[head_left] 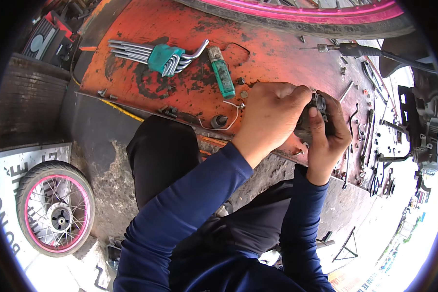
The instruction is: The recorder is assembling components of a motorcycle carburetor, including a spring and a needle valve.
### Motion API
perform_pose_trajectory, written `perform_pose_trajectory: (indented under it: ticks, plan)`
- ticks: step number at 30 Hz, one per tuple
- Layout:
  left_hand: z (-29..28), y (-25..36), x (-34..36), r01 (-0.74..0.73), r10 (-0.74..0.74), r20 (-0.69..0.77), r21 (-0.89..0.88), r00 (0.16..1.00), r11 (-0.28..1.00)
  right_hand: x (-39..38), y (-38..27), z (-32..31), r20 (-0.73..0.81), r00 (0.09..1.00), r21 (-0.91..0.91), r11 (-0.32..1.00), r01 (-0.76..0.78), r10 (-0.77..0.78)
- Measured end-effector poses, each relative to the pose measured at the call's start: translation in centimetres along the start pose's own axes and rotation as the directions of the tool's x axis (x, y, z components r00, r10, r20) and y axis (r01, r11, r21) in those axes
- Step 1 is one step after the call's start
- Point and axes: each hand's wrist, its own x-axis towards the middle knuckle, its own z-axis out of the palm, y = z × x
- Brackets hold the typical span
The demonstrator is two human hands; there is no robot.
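Both hands meet over the front part of a worn red metal work surface point(272, 58). Between them is a small dark metal part point(318, 103) with a rounded opening on top; fingers cover most of it. My left hand point(272, 114) reaches across from the left, its thumb and fingers pinched at the part's upper side. From the right, my right hand point(328, 141) grips the same part, fingers curled round its far side and thumb in front. A worn green-and-grey stick-shaped tool point(222, 74) lies left of the hands.
A hex key set point(166, 58) in a teal holder lies far left. A black round cap point(219, 121) sits by the near edge. Wrenches point(368, 136) and small fasteners spread at right. A pink-rimmed wheel point(297, 18) crosses the far edge; another wheel point(58, 219) stands lower left.
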Motion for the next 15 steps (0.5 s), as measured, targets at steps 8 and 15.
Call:
perform_pose_trajectory:
  ticks: [8,15]
  plan:
    - [-1.1,-0.8,0.0,-0.332,0.314,0.117,0.186,0.942,0.925,0.1,-0.6,-0.1,0.021,0.998,-0.004,0.998,-0.056,0.056]
    - [-0.7,0.6,-0.2,-0.072,0.062,0.067,0.155,0.996,0.985,0.1,-0.4,-0.4,0.009,0.995,0.093,0.991,-0.100,0.100]
